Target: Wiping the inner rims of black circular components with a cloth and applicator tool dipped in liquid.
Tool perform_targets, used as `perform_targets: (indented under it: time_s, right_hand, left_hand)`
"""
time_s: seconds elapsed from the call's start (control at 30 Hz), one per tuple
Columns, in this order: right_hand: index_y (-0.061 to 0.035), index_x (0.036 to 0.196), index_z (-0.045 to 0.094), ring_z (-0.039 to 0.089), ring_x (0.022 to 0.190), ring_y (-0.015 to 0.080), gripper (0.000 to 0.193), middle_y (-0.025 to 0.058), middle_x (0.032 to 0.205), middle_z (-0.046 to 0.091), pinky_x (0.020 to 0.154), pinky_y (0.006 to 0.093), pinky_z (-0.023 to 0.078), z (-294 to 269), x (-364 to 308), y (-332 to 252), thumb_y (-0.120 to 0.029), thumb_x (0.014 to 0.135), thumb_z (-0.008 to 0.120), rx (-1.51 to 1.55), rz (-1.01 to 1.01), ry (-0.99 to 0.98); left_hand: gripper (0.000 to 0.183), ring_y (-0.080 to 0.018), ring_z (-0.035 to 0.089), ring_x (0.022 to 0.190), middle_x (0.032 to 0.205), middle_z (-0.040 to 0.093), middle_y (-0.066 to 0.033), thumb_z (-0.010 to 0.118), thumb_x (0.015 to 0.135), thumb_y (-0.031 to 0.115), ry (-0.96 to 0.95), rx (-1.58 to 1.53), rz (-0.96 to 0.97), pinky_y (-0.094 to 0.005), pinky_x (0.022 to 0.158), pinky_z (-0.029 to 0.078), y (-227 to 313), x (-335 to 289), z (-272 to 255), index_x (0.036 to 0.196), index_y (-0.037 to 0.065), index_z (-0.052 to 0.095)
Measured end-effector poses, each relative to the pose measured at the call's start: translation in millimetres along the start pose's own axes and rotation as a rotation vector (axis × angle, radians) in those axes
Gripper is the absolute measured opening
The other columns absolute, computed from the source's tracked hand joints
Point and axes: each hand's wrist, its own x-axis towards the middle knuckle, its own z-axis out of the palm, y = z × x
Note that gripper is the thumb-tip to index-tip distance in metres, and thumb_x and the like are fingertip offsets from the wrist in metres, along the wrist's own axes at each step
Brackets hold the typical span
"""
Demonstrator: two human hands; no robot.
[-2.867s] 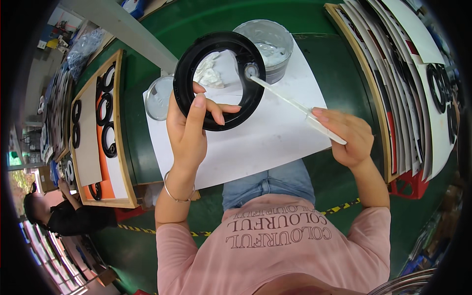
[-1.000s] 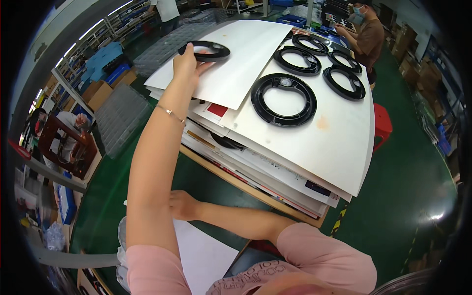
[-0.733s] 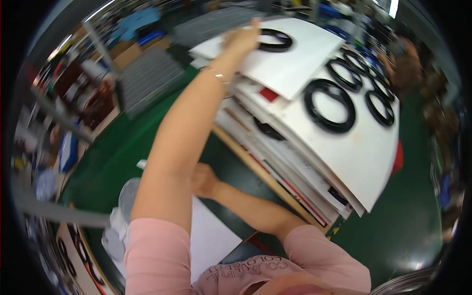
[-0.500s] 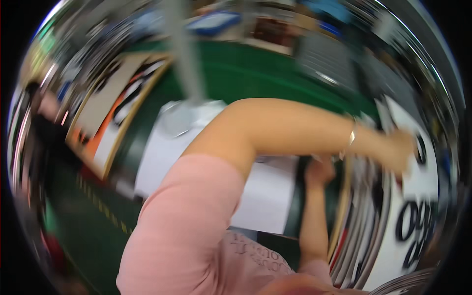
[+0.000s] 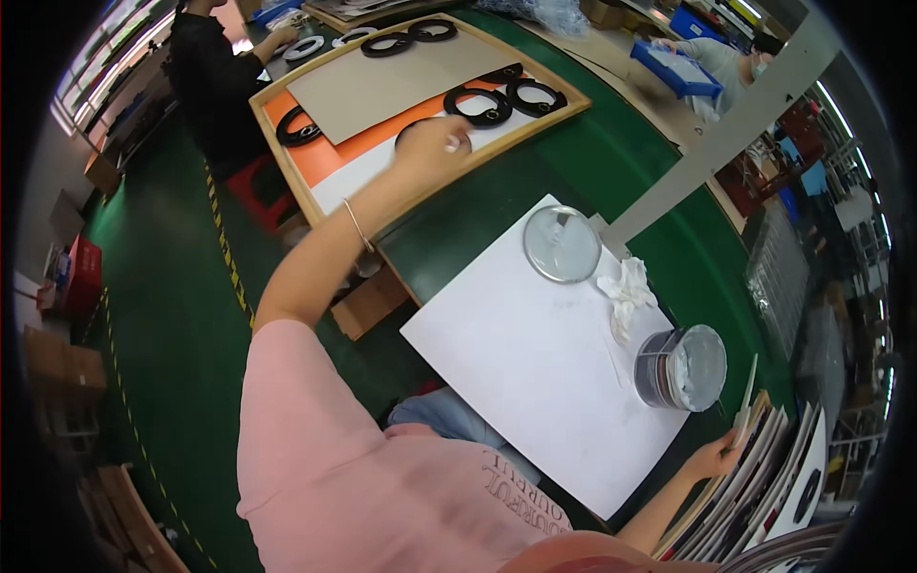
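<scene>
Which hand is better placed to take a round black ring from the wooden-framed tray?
Probably the left hand: it is over the wooden-framed tray, by round black rings, while the right hand grips a slim white stick, far off.

Looks papery and matt on the white sheet (image 5: 521, 334), plastic and smooth on black rings (image 5: 489, 122), wooden along the tray's edges (image 5: 535, 131).

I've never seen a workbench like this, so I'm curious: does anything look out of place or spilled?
Only the crumpled white tissue looks untidy, lying between the round lid and the open tub; I see no clear spill.
</scene>
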Motion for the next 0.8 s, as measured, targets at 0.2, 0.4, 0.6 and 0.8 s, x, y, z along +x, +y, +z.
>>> perform_targets:
  time_s: [0.2, 0.4, 0.6, 0.8]
  right_hand:
    - [0.0066, 0.091, 0.060, 0.058, 0.072, 0.0165, 0.026, 0.0133, 0.083, 0.063, 0.063, 0.0255, 0.046, -2, 32, -35, -0.018, 0.084, 0.060, -0.006, 0.225, 0.050]
    - [0.0048, 0.104, 0.054, 0.057, 0.084, 0.0135, 0.025, 0.0094, 0.096, 0.060, 0.074, 0.0232, 0.045, -8, 62, -76, -0.009, 0.083, 0.058, 0.491, 0.302, 0.009]
    - [0.0017, 0.110, 0.050, 0.051, 0.087, 0.0104, 0.037, 0.0062, 0.098, 0.055, 0.076, 0.0225, 0.040, -28, 107, -109, -0.025, 0.085, 0.056, 0.137, 0.297, -0.414]
    - [-0.0051, 0.109, 0.049, 0.059, 0.073, 0.0237, 0.029, 0.0146, 0.083, 0.060, 0.066, 0.0272, 0.044, -32, 137, -139, -0.025, 0.087, 0.049, -0.190, 0.002, -0.858]
  left_hand:
    - [0.034, -0.0331, 0.059, 0.087, 0.096, 0.060, -0.0216, 0.058, 0.069, 0.020, -0.253, 0.504, -0.231, -0.0408, 0.075, 0.047, -110, 64, 2, 0.095, -0.002, 0.060]
    - [0.028, -0.0284, 0.058, 0.058, 0.068, 0.061, -0.0184, 0.056, 0.060, 0.015, -0.406, 0.286, -0.217, -0.0390, 0.057, 0.047, -161, 83, -13, 0.077, -0.006, 0.059]
    - [0.020, -0.0115, 0.059, 0.067, 0.079, 0.058, -0.0063, 0.051, 0.081, 0.014, -0.674, -0.414, -0.476, -0.0255, 0.051, 0.054, -97, 56, -69, 0.097, 0.003, 0.048]
    - [0.020, -0.0107, 0.059, 0.077, 0.087, 0.060, -0.0061, 0.047, 0.087, 0.009, -0.575, -0.479, -0.343, -0.0221, 0.063, 0.051, -76, 19, -77, 0.106, 0.004, 0.047]
